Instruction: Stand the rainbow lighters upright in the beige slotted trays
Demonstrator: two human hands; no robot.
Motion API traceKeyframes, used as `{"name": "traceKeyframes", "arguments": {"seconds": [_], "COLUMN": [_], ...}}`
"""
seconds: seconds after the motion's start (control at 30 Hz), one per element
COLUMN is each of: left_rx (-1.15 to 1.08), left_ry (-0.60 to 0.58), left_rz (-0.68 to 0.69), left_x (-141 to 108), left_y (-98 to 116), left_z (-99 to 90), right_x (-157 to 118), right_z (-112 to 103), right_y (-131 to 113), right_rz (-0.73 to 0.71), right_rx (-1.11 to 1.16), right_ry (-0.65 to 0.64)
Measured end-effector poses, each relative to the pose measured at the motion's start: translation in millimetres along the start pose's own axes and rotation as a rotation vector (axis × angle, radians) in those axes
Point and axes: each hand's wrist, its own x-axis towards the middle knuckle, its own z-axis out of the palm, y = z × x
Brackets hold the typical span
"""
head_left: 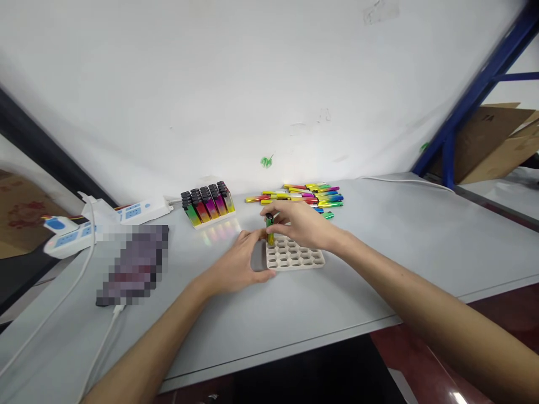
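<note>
A pale tray (296,258) with rows of slots lies flat on the table. My left hand (238,264) grips its left side, thumb at the near corner and fingers toward the far one. In my right hand (301,221) is an upright green and yellow lighter (270,230) with a dark top, pinched between thumb and fingers. The lighter stands at the tray's far left corner; whether its lower end is inside a slot I cannot tell. My right hand hides part of the tray's far side.
A second tray (214,220), filled with upright coloured lighters (206,203), stands at the back left. Loose shiny lighters (290,196) lie in a pile by the wall. A power strip (143,210), cables and a blurred-out dark object (137,264) occupy the left.
</note>
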Motion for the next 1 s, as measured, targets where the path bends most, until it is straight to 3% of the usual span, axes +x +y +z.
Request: {"name": "traceKeyframes", "arguments": {"seconds": [0.6, 0.83, 1.0], "left_rx": [-0.069, -0.039, 0.062], "left_ry": [0.001, -0.012, 0.005], "left_rz": [-0.049, -0.057, -0.059], "left_x": [1.2, 0.5, 2.6], "left_y": [0.8, 0.8, -14.1], "left_z": [-1.9, -3.4, -13.9], "right_x": [2.4, 3.8, -5.0], "right_z": [-3.2, -2.1, 4.4], "right_y": [0.5, 8.0, 11.5], "right_rz": [-0.07, -0.12, -0.091], "right_rx": [-0.149, -0.071, -0.062], "right_ry": [-0.037, -0.106, -0.063]}}
